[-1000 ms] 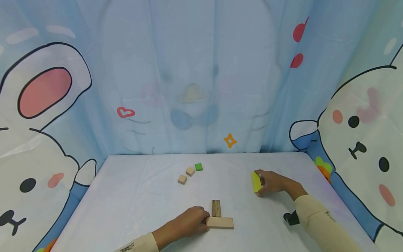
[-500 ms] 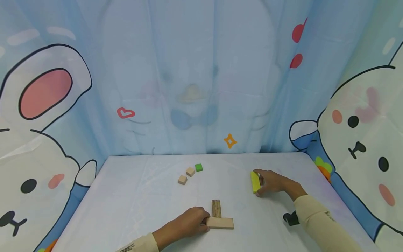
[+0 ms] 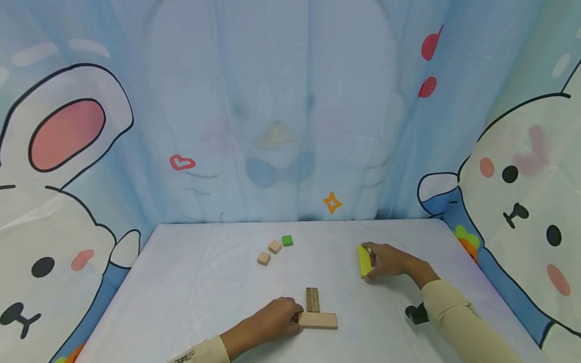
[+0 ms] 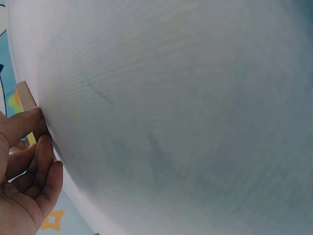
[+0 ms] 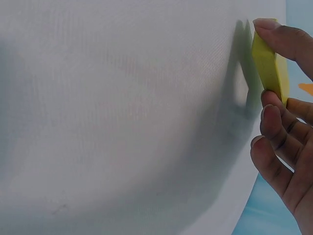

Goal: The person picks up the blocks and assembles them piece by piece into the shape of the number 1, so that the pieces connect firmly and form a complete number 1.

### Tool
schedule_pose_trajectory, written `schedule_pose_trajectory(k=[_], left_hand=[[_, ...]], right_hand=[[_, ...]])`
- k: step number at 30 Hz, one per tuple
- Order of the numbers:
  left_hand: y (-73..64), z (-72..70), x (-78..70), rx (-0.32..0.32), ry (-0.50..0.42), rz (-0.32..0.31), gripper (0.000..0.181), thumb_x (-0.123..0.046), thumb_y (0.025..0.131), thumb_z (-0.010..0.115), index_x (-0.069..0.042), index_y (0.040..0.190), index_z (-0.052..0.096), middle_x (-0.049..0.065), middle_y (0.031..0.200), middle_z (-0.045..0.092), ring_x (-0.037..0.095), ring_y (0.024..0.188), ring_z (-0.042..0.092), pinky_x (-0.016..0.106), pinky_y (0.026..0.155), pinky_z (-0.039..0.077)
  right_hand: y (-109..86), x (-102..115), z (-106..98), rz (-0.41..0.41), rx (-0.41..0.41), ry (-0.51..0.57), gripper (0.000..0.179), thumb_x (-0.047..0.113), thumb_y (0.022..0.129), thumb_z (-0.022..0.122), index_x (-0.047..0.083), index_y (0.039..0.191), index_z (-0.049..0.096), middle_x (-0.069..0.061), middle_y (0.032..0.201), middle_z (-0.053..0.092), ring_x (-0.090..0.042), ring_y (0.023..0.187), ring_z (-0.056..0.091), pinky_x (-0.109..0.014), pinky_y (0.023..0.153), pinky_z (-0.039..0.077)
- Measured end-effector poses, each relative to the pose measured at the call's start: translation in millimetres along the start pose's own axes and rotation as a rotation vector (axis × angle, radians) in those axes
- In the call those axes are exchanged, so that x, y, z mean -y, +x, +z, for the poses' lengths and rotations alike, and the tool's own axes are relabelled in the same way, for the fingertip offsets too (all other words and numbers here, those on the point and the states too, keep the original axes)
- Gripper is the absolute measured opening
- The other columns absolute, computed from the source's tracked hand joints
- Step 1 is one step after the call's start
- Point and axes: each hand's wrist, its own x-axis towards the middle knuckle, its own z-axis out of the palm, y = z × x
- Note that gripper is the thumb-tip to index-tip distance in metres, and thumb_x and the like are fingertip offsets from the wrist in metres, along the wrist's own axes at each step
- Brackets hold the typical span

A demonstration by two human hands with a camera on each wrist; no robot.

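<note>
Between the thumb and fingers of my right hand (image 3: pixel 390 260) a yellow block (image 3: pixel 364 262) is pinched by its ends, at the right of the table. The right wrist view shows this yellow block (image 5: pixel 268 63) close over the cloth, its shadow beside it. My left hand (image 3: pixel 278 319) grips the left end of a pale wooden plank (image 3: pixel 318 320) lying crosswise near the front. A darker wood-grained block (image 3: pixel 312 300) points away from the plank's far edge, forming an upside-down T with it. In the left wrist view, the fingers (image 4: pixel 45 147) pinch the plank's end (image 4: pixel 25 95).
Toward the back of the white table (image 3: pixel 204 282) lie two small natural wooden cubes (image 3: pixel 264 258) and a green cube (image 3: pixel 287 240). A black device (image 3: pixel 416 314) sits at the right wrist. A blue cartoon curtain (image 3: pixel 272 101) hangs behind the table.
My right hand has moved slightly to the left with the yellow block. The left hand and the plank have stayed in place.
</note>
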Motion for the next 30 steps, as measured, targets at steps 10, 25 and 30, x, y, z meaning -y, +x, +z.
schedule_pose_trajectory(k=[10, 25, 30], left_hand=[[-0.2, 0.8, 0.1, -0.013, -0.008, 0.002, 0.015, -0.019, 0.085, 0.081, -0.011, 0.097, 0.076, -0.013, 0.071, 0.056, -0.003, 0.064, 0.044, 0.015, 0.060, 0.042], [-1.2, -0.5, -1.1, -0.006, -0.012, -0.002, 0.016, -0.019, 0.085, 0.081, -0.011, 0.098, 0.076, -0.014, 0.071, 0.057, -0.003, 0.064, 0.045, 0.014, 0.060, 0.042], [-0.5, 0.0, -0.1, -0.012, -0.009, 0.009, 0.016, -0.019, 0.085, 0.081, -0.011, 0.097, 0.076, -0.014, 0.071, 0.057, -0.003, 0.064, 0.045, 0.013, 0.059, 0.042]], right_hand=[[4.1, 3, 2, -0.002, 0.008, 0.022, 0.103, 0.036, 0.069, 0.091, 0.002, 0.150, 0.037, -0.003, 0.101, 0.057, -0.020, 0.092, 0.051, -0.035, 0.078, 0.048], [3.2, 18, -1, -0.033, 0.009, 0.026, 0.099, 0.032, 0.071, 0.090, 0.003, 0.150, 0.038, -0.003, 0.099, 0.056, -0.018, 0.090, 0.051, -0.034, 0.075, 0.048], [3.2, 24, -1, -0.031, 0.006, 0.013, 0.098, 0.032, 0.071, 0.090, 0.004, 0.150, 0.039, -0.002, 0.101, 0.057, -0.019, 0.092, 0.051, -0.035, 0.077, 0.051]])
